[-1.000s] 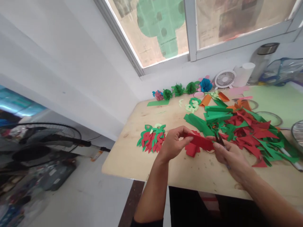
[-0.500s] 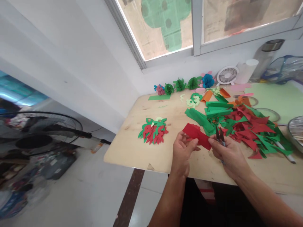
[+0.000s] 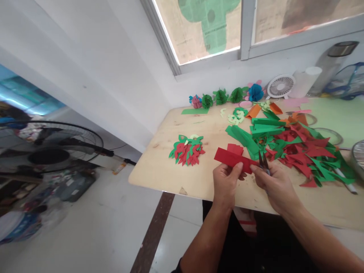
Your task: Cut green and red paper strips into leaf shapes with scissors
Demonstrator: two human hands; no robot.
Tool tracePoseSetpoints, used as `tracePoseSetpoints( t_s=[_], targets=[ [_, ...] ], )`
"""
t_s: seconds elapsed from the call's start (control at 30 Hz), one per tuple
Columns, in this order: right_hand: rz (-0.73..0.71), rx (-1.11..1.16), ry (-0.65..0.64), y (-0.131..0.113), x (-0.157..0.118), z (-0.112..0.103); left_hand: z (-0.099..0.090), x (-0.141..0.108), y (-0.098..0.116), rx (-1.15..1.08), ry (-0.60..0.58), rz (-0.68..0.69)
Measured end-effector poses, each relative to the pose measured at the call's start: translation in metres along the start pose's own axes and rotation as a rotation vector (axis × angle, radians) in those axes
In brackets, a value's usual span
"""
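A red paper strip [image 3: 226, 157] is stretched between my two hands above the table's front. My left hand [image 3: 227, 181] pinches it from below, with the thumb on top. The thumb and finger of my right hand [image 3: 274, 180] grip the strip's right end. Tucked in that same hand is a pair of scissors [image 3: 264, 163], its blades pointing up and slightly parted. Just behind the strip, more red paper [image 3: 235, 149] shows on the tabletop, partly covered. To the left lies a pile of red and green paper cutouts [image 3: 187, 151].
Green strips [image 3: 267, 127] and red scraps [image 3: 305, 142] heap up at the right, beside a white marker [image 3: 345, 180]. Honeycomb paper figures [image 3: 220, 97] and a small white fan [image 3: 281, 87] line the wall. A large floor fan [image 3: 51, 155] stands left of the table [image 3: 159, 167].
The red strip has turned flatter and its left end now reaches out past my left hand. More of the red paper behind it shows. The view has shifted slightly.
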State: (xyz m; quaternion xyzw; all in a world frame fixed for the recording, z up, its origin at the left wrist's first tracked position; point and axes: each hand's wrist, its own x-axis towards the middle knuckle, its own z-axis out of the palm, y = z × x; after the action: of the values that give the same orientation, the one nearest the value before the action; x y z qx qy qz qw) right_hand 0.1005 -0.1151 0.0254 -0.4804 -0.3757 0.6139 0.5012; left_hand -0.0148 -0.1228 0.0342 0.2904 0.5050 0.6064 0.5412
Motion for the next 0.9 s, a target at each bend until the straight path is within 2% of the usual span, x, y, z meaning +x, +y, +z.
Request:
tracePoseSetpoints(
  t_s=[0.2, 0.3, 0.43, 0.53, 0.67, 0.9],
  targets=[
    [-0.076, -0.121, 0.003, 0.001, 0.002, -0.003, -0.004, 0.0, 0.001, 0.068, -0.026, -0.072],
    [-0.064, -0.096, 0.001, 0.0, 0.001, -0.002, -0.003, 0.001, 0.002, 0.035, 0.016, -0.053],
    [-0.083, 0.044, -0.028, 0.0, -0.005, -0.001, 0.001, 0.0, 0.005, -0.069, 0.112, -0.026],
    [-0.032, 0.126, -0.064, 0.005, -0.013, 0.001, 0.005, -0.001, 0.006, -0.129, 0.154, -0.009],
    [0.06, 0.122, -0.128, 0.014, -0.021, 0.005, 0.011, -0.003, 0.007, -0.19, 0.159, 0.02],
    [0.046, 0.13, -0.132, 0.015, -0.021, 0.012, 0.019, -0.008, 0.01, -0.182, 0.173, -0.021]
  ],
)
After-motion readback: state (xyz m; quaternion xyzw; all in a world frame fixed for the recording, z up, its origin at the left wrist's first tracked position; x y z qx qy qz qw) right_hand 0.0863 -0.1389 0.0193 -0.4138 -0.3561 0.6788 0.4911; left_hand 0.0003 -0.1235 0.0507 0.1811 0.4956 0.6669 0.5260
